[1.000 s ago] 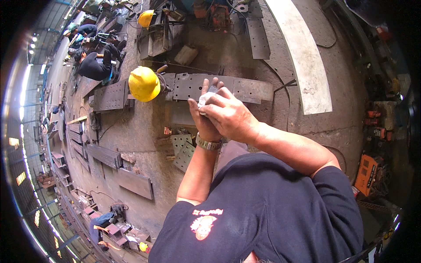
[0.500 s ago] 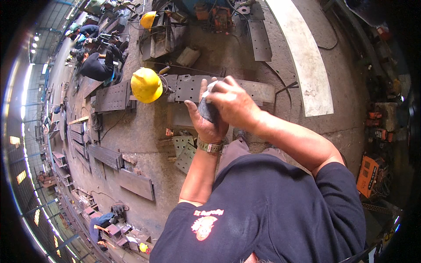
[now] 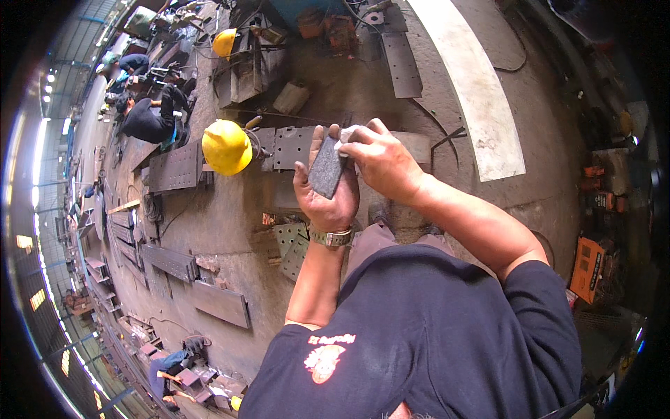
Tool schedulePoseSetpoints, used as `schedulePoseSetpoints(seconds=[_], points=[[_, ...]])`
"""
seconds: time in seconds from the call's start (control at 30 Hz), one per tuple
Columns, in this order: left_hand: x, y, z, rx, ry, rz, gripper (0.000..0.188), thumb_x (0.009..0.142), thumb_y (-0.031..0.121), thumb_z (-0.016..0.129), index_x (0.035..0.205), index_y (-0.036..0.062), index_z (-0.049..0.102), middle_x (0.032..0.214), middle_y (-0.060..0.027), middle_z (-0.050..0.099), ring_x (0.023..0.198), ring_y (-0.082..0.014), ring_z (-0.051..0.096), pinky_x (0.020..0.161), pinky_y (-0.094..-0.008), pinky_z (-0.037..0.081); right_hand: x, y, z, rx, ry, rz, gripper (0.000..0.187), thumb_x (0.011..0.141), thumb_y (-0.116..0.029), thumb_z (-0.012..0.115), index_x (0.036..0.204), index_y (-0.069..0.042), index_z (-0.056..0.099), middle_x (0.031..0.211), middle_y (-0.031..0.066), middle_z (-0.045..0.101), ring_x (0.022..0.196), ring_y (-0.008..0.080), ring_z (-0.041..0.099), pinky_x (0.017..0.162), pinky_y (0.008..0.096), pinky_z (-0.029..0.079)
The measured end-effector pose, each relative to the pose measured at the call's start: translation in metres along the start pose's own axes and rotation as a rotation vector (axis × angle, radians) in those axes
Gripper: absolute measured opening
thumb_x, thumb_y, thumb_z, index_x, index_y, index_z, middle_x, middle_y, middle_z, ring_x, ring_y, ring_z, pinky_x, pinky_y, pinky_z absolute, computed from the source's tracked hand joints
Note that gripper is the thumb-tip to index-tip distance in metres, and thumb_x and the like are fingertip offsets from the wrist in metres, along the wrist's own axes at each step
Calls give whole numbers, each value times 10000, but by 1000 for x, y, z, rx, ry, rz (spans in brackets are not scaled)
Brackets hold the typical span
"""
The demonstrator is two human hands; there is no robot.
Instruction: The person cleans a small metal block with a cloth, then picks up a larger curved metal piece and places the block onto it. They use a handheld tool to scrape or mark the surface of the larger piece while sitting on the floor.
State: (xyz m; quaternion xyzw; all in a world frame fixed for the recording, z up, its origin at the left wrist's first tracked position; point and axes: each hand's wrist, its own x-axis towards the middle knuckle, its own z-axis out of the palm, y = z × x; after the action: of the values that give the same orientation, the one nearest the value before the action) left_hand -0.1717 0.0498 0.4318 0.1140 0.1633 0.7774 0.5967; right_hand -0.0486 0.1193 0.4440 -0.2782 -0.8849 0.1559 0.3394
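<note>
The left hand (image 3: 343, 200) is open, palm up, a dark block (image 3: 326, 169) lying along palm and fingers; the right hand (image 3: 385, 159) pinches a white rag (image 3: 345, 137) by the block's far right corner

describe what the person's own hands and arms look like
The left hand and right hand are ungloved, forearms bare. An olive-toned wristband with a paler, buckle-like piece circles the left wrist. Short, dark sleeves cover the upper arms.
</note>
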Motion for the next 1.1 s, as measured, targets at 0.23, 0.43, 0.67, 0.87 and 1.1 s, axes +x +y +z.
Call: schedulePoseSetpoints(seconds=[0.23,0.43,0.67,0.87,1.1], points=[[8,-19,3,5,-61,-97,749,981,500,469,1521,-4,348,1478,-216,471,1394,-311,437,1185,-450,344,-25,-13,-19,50,84,-60,220,724,-123,670,937,-68,665,1029,115,621,965,330,582,892,414,516],[10,-52,15,38,-23,-220,786,969,545,454,1504,-24,363,1483,-222,473,1399,-354,429,1204,-476,299,-46,-30,-44,88,100,-1,286,740,-50,640,1022,-36,678,1018,113,640,984,337,617,920,446,529],[-4,-99,37,90,-46,-391,774,1016,600,355,1507,2,388,1487,-204,480,1399,-325,431,1202,-478,296,-86,10,-62,-91,179,247,217,793,-59,621,993,-54,706,1029,115,676,982,330,619,927,410,518],[-32,-153,57,55,-130,-519,808,1010,639,357,1515,8,385,1494,-195,486,1395,-334,437,1209,-457,287,-135,38,-114,-182,186,366,217,799,-76,628,1001,-48,700,1041,127,682,999,337,621,904,422,520],[-73,-248,98,33,-146,-645,817,1004,640,348,1511,0,382,1503,-208,464,1411,-351,420,1209,-475,279,-222,44,-185,-319,215,341,169,807,-103,612,946,-54,695,989,102,667,997,309,607,937,405,517]])
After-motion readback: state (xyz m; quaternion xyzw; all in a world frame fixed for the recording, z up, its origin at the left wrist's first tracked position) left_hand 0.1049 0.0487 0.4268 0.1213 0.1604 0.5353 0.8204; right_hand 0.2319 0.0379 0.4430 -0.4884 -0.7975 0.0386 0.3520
